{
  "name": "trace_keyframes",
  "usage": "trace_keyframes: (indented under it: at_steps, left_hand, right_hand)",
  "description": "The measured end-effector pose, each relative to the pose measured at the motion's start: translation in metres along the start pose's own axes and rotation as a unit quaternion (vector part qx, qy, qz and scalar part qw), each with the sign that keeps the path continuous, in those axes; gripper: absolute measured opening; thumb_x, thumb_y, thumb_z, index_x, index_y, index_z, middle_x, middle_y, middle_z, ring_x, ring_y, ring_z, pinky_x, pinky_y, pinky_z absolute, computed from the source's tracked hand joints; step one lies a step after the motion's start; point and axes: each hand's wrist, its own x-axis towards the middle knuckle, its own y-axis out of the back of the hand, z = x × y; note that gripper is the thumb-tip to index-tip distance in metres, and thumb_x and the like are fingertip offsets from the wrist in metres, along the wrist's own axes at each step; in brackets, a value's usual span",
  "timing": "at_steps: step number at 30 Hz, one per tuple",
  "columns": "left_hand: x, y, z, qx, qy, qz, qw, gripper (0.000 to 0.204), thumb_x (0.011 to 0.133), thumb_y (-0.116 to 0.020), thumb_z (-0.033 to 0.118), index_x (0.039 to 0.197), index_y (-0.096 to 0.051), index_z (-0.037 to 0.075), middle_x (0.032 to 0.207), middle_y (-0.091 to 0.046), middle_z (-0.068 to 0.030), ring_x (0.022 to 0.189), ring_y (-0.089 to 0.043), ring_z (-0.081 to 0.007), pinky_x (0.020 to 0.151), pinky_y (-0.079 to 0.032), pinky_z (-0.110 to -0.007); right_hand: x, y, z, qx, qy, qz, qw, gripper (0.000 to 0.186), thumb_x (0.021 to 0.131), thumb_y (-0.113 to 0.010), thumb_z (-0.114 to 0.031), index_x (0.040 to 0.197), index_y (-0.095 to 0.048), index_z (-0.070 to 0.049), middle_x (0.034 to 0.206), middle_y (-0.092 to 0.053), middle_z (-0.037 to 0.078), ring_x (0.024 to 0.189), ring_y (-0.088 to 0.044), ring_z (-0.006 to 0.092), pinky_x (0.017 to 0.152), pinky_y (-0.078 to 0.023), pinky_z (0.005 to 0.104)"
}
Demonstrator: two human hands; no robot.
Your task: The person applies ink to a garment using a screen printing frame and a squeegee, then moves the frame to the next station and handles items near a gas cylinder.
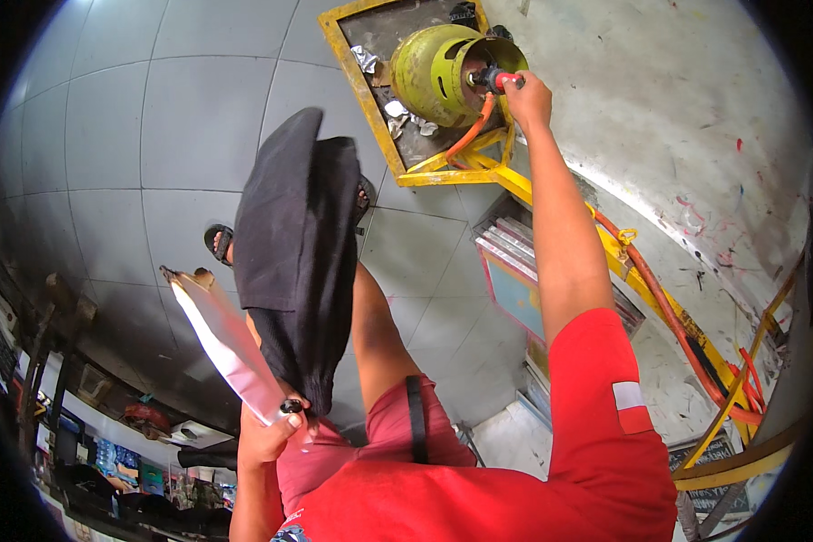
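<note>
My right hand [528,101] is closed round the red-handled gas regulator [501,81], which is fitted on the valve of a yellow-green gas cylinder [429,77]. The cylinder lies on its side, and an orange hose [471,134] runs down from the regulator. Low at the left, my left hand [271,434] grips a dark knit cloth [303,235] that hangs in front of my legs. A long pale sheet [221,339] with a darkened tip is in the same hand. A small shiny black piece [291,406] shows at the thumb; I cannot tell its kind.
The cylinder rests in a yellow metal frame [447,176] with crumpled foil [397,113] on its base. A yellow bar [641,280] and the hose run along the stained wall at right. Framed panels [515,271] lean below. Cluttered shelves [108,452] stand lower left.
</note>
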Motion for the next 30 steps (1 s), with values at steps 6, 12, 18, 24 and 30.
trace_keyframes:
  at_steps: [6, 12, 18, 24, 30]
  left_hand:
    - [0.008, 0.006, -0.001, 0.02, -0.055, 0.038, 0.998, 0.032, 0.075, -0.073, 0.011, 0.092, -0.053, -0.007, 0.064, -0.055, -0.012, 0.052, -0.059, -0.0253, 0.05, -0.051, -0.036]
    - [0.002, 0.008, 0.009, 0.025, -0.063, 0.082, 0.994, 0.034, 0.075, -0.074, 0.013, 0.092, -0.054, -0.007, 0.067, -0.055, -0.0115, 0.055, -0.06, -0.0255, 0.052, -0.05, -0.036]
    - [-0.003, 0.009, 0.015, 0.037, -0.056, 0.048, 0.997, 0.033, 0.074, -0.076, 0.013, 0.09, -0.055, -0.007, 0.068, -0.056, -0.0113, 0.055, -0.061, -0.0253, 0.052, -0.051, -0.035]
    - [-0.013, -0.02, 0.03, 0.054, 0.01, -0.036, 0.998, 0.024, 0.074, -0.073, 0.002, 0.089, -0.058, -0.007, 0.069, -0.06, -0.0122, 0.061, -0.065, -0.0224, 0.057, -0.053, -0.034]
    - [-0.008, -0.071, 0.047, 0.117, -0.002, -0.096, 0.988, 0.033, 0.071, -0.077, 0.015, 0.087, -0.057, -0.006, 0.066, -0.059, -0.0138, 0.056, -0.063, -0.0254, 0.049, -0.051, -0.034]
  right_hand:
    - [-0.002, -0.001, 0.004, 0.002, 0.039, 0.032, 0.999, 0.036, 0.08, -0.068, -0.029, 0.108, -0.067, -0.005, 0.095, -0.068, 0.021, 0.092, -0.064, 0.0377, 0.082, -0.05, 0.0455]
    - [-0.001, 0.002, 0.003, 0.004, 0.024, 0.015, 1.0, 0.038, 0.08, -0.07, -0.031, 0.108, -0.067, -0.005, 0.096, -0.068, 0.021, 0.093, -0.064, 0.0377, 0.082, -0.05, 0.0455]
    - [-0.009, 0.005, 0.004, 0.015, 0.015, 0.056, 0.998, 0.055, 0.079, -0.071, -0.034, 0.122, -0.056, -0.004, 0.11, -0.063, 0.022, 0.103, -0.06, 0.0374, 0.086, -0.048, 0.0455]
    - [-0.129, -0.03, -0.06, 0.242, -0.01, -0.152, 0.958, 0.091, 0.075, -0.075, -0.049, 0.14, -0.035, 0.001, 0.141, -0.043, 0.021, 0.122, -0.049, 0.0351, 0.101, -0.04, 0.0412]
    - [-0.254, -0.062, -0.138, 0.672, -0.282, -0.433, 0.531, 0.063, 0.086, -0.064, -0.041, 0.13, -0.043, -0.002, 0.116, -0.056, 0.014, 0.09, -0.062, 0.0218, 0.076, -0.053, 0.0354]
